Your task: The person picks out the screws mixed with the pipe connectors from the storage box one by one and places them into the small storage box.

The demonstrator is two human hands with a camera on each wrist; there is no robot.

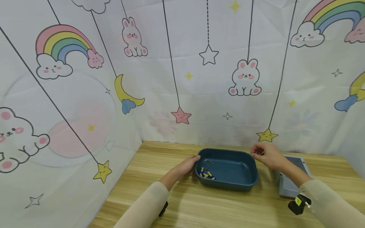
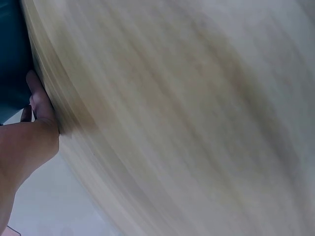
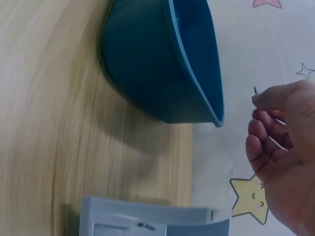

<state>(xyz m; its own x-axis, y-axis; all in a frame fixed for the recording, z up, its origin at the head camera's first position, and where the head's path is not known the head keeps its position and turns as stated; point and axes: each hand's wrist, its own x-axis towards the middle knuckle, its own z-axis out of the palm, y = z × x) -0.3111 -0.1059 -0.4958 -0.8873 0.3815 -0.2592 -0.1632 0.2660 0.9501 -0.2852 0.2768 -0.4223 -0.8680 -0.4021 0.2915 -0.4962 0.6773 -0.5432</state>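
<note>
A dark teal basin sits on the table, with several small brass-coloured pieces with blue bands and several thin metal pins at its left end. My left hand holds the basin's left side, thumb at the rim and fingers along the outer wall; in the left wrist view that hand is partly cut off. Above the far right corner, my right hand pinches a thin dark metal pin between thumb and index finger, apart from the basin. The other fingers are loosely curled.
To the right of the basin stands a grey compartment tray, partly under my right forearm. A small metal piece lies in one compartment. Behind the wooden table hangs a printed cloth, and another panel runs along the left.
</note>
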